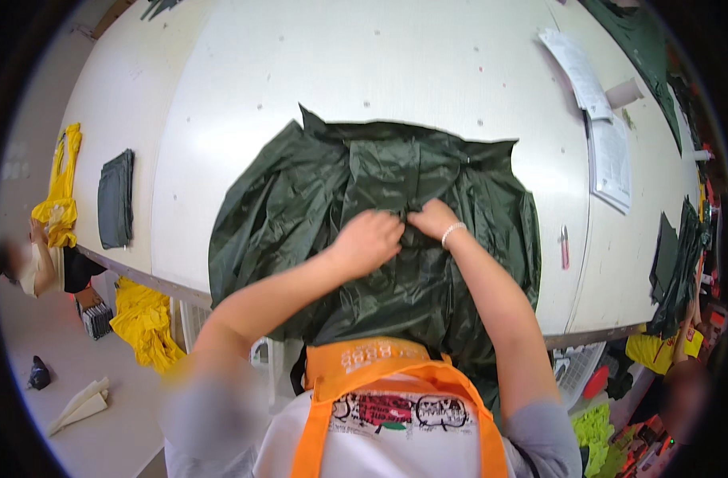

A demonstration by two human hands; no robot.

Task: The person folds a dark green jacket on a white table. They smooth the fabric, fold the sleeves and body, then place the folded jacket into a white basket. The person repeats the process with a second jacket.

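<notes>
A dark green, shiny garment (pixel 300 199), seemingly a raincoat, lies spread and creased on the white table (pixel 260 64) in front of me. Its lower part hangs over the table's near edge against my orange apron. Both hands meet near the garment's middle, just below a flap panel (pixel 384 167). The fingers of my left hand (pixel 370 240) are curled and pinched on the fabric. Close beside it, my right hand (pixel 432 221), with a pale beaded bracelet at the wrist, also pinches the fabric. My fingertips hide whatever small part lies between them.
Right of the garment lie a small red-handled tool (pixel 565 248) and papers (pixel 609 163). A folded dark green stack (pixel 115 199) sits at left. Another person (pixel 45 263) handles a yellow garment (pixel 61 191) there. Yellow fabric (pixel 145 323) hangs below the table's edge. Someone else stands at far right.
</notes>
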